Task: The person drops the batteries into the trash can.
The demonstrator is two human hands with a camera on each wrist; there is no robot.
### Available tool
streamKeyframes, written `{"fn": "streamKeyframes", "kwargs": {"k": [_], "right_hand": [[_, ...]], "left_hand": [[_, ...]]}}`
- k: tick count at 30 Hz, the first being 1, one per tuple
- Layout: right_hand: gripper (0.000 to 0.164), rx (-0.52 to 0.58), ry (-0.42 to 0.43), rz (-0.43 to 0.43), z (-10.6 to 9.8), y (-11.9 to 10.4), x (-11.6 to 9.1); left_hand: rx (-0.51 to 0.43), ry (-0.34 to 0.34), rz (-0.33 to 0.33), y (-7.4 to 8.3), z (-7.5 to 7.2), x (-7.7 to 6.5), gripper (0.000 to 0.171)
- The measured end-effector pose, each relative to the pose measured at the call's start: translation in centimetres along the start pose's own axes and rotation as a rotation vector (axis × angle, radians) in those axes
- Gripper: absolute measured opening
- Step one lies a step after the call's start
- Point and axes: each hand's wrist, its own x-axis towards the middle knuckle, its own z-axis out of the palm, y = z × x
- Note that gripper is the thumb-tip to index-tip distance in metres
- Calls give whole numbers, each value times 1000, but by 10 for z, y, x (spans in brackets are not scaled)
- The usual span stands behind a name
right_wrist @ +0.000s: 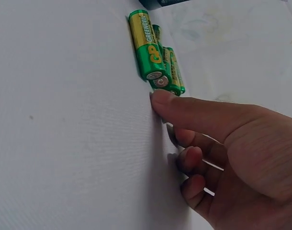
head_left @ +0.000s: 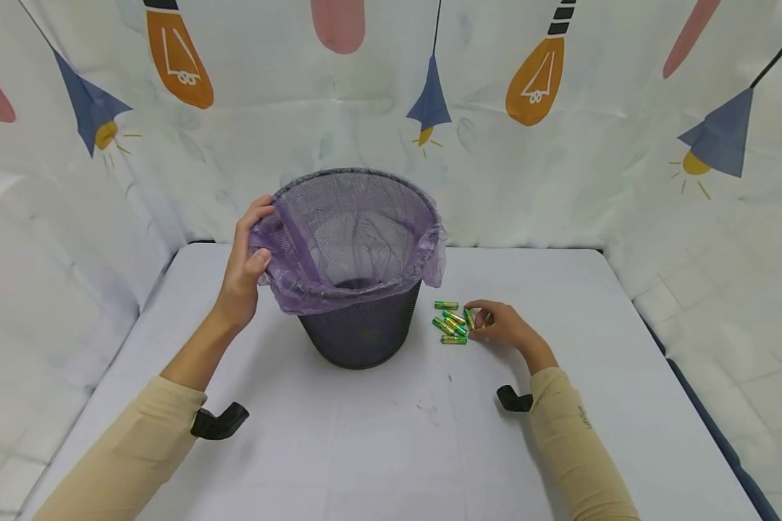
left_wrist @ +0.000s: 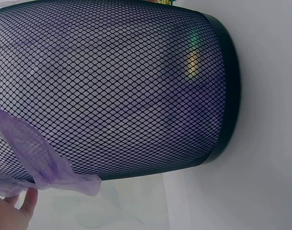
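Observation:
A black mesh wastebasket [head_left: 365, 333] stands upright on the table, lined with a thin purple bin bag [head_left: 300, 286] folded over its rim. My left hand [head_left: 244, 271] grips the rim and bag at the left side. To the right of the basket lies a small group of green-and-gold batteries [head_left: 448, 325], labelled GP in the right wrist view. My right hand [head_left: 498, 324] pinches one battery [head_left: 469, 319] between thumb and fingertips at the group's right edge; in the right wrist view that battery is hidden. A blurred green-and-yellow shape [left_wrist: 193, 56] shows through the mesh near the basket's base.
A white-covered table [head_left: 391, 449] carries everything. Behind it and at both sides hang white curtains [head_left: 378, 137] printed with lamps and bulbs. A black curved piece [head_left: 220, 422] sticks out from the left sleeve, another [head_left: 513, 399] from the right.

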Motion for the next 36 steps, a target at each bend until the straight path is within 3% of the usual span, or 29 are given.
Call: {"fn": "streamKeyframes", "kwargs": {"k": [17, 36], "right_hand": [[54, 55, 94, 15, 0, -7, -7], [55, 49, 204, -98, -4, -33, -14]], "left_hand": [[-17, 13, -10, -3, -1, 0, 64], [-15, 12, -8, -3, -1, 0, 64]]}}
